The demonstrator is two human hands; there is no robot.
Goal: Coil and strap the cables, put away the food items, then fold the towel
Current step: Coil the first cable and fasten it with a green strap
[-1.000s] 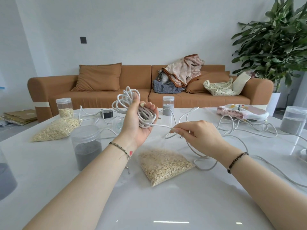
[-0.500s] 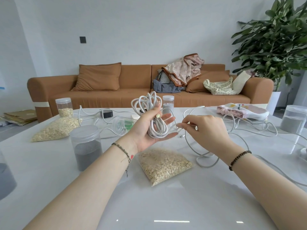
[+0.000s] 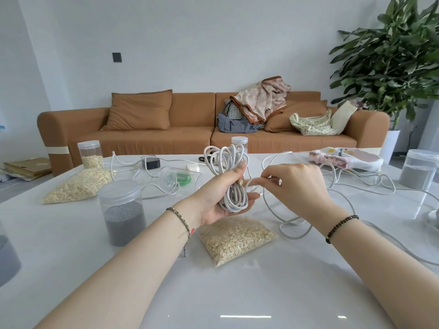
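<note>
left hand (image 3: 221,200) is gripping the white cable coil (image 3: 229,176) in its palm, above the oat bag (image 3: 235,238) on the table (image 3: 261,293) | coil is standing upright, long axis vertical, loops pointing up | right hand (image 3: 294,186) is pinching the coil's free strand just beside it

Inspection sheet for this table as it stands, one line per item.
Surface: white glossy table, reflective.
Job's things: cable coil held up; near oat bag and left oat bag lying flat; oat jar, grey-grain jar and right grey jar lidded; patterned cloth bunched.
Clutter: tipped clear jar with green bands inside; black charger; white adapter.
Grips: left hand wraps the coil; right hand pinches the free strand.
Cables: loose loops sprawl over the table's right side.
Surroundings: brown sofa with bags and clothes; potted plant.
</note>
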